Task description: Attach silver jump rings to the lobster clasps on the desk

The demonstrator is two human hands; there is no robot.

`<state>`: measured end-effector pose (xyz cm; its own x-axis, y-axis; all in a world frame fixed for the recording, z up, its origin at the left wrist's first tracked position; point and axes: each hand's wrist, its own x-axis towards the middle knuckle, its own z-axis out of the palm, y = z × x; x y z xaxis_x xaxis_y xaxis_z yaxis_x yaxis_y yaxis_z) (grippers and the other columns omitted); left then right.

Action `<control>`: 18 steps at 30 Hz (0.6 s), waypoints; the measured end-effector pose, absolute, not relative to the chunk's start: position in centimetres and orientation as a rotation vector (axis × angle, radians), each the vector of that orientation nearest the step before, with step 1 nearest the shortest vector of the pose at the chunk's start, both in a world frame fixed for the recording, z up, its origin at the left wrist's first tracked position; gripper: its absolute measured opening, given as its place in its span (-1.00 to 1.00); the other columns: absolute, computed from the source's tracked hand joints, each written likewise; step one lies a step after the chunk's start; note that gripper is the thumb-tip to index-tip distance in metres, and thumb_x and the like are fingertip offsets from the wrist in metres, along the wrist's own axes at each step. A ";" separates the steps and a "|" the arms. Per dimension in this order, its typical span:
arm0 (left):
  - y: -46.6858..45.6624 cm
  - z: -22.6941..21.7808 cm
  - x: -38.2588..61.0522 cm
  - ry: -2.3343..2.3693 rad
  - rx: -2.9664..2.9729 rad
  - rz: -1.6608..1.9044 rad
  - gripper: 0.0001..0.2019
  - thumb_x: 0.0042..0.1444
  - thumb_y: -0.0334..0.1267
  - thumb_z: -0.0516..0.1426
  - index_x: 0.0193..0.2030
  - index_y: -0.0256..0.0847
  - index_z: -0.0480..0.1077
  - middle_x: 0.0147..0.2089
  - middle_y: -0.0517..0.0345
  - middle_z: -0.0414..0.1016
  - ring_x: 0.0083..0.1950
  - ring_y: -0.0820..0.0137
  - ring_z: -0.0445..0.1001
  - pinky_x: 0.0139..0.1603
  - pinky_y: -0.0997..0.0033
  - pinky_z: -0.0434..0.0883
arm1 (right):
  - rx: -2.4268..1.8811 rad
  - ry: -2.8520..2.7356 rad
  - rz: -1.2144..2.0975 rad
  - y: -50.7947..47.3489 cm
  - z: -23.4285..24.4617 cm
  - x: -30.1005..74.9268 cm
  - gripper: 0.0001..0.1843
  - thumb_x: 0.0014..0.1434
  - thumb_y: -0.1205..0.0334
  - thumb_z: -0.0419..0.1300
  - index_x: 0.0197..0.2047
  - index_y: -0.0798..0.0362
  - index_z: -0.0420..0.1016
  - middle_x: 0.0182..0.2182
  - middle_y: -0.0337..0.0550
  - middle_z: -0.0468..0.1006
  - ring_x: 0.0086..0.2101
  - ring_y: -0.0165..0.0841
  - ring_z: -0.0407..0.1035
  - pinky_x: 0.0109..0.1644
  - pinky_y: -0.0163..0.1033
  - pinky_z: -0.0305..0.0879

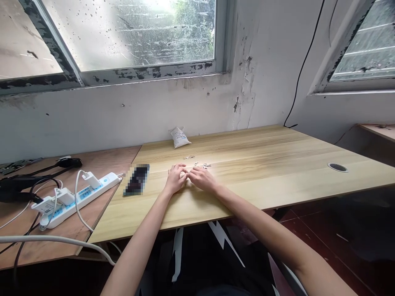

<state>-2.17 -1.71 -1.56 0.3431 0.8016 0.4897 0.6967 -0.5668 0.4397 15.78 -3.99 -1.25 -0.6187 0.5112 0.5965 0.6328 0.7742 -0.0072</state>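
Observation:
My left hand (175,179) and my right hand (200,179) rest on a pale wood-grain tabletop (262,164), their fingertips meeting in the middle. Whether the fingers pinch something small between them is hidden. Just beyond the right fingers lie small, thin metal pieces (202,165), and another small metal piece (189,157) lies a little farther away. Both look like tiny metal parts, too small to name. A phone with a blurred screen (137,179) lies to the left of my left hand, not touching it.
A small white sack (180,137) leans near the wall at the table's back edge. A white power strip (80,201) with plugged-in adapters sits on a lower brown board (101,162), among cables. The tabletop has a round grommet hole (338,167) at right.

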 end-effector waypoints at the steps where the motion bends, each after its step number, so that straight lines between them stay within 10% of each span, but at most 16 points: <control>1: -1.6 -1.6 -2.3 1.384 2.439 1.033 -0.93 0.13 -0.27 0.14 -0.34 -0.10 0.45 0.09 0.07 0.46 0.19 0.15 0.30 0.18 0.03 0.23 | -0.838 -2.398 -0.285 -4.0 -1.2 15.8 -0.70 0.31 0.47 -0.03 -0.28 0.08 0.52 -0.35 -0.03 0.56 -0.31 -0.28 0.34 -0.13 -0.18 0.24; 18: -2.1 -1.1 -5.5 1.515 2.523 0.923 -0.97 0.01 -0.32 0.17 -0.41 -0.12 0.43 0.02 0.04 0.47 0.19 0.10 0.30 0.18 0.01 0.20 | -0.981 -2.451 -0.352 -4.6 -1.6 18.0 -0.73 0.31 0.21 0.06 -0.31 0.10 0.54 -0.22 0.03 0.53 -0.21 -0.24 0.33 -0.11 -0.16 0.20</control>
<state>-5.52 -2.13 -1.14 0.3388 0.8202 0.4610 0.7858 -0.5161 0.3407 18.05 -4.65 -1.64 -0.6315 0.5792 0.5155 0.7008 0.7109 0.0597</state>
